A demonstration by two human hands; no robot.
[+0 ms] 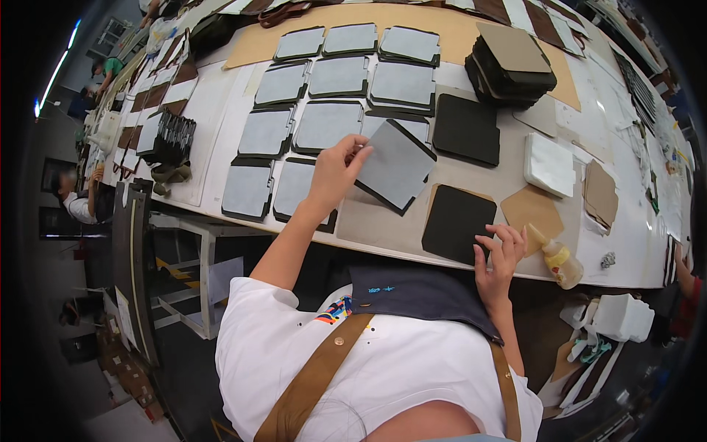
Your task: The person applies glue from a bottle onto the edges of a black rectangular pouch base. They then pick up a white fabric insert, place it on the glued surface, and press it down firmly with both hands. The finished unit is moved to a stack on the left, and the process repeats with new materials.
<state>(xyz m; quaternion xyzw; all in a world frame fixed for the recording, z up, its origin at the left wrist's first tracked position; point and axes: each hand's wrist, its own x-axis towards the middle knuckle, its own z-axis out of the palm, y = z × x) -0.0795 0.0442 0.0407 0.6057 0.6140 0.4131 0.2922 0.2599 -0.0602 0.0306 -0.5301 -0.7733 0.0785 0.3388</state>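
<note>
My left hand [340,175] pinches the corner of a grey panel with black edges [398,166], which is tilted and held above the worktable. Under my right hand [502,254] nothing is gripped; its fingers are apart and slightly curled, at the right edge of a black panel [458,225]. That panel lies near the front edge, on top of a brown sheet that shows along its rim. Rows of similar grey panels with black borders [329,125] lie flat beyond and left of my left hand. Another black panel [466,130] lies farther back.
A tall stack of black pieces topped by a tan board [514,50] stands at the back right. Right of my right hand are a glue bottle [563,265], a tan board [532,214] and a white stack [549,165]. Grey-and-black pieces [166,138] stand bundled at the left.
</note>
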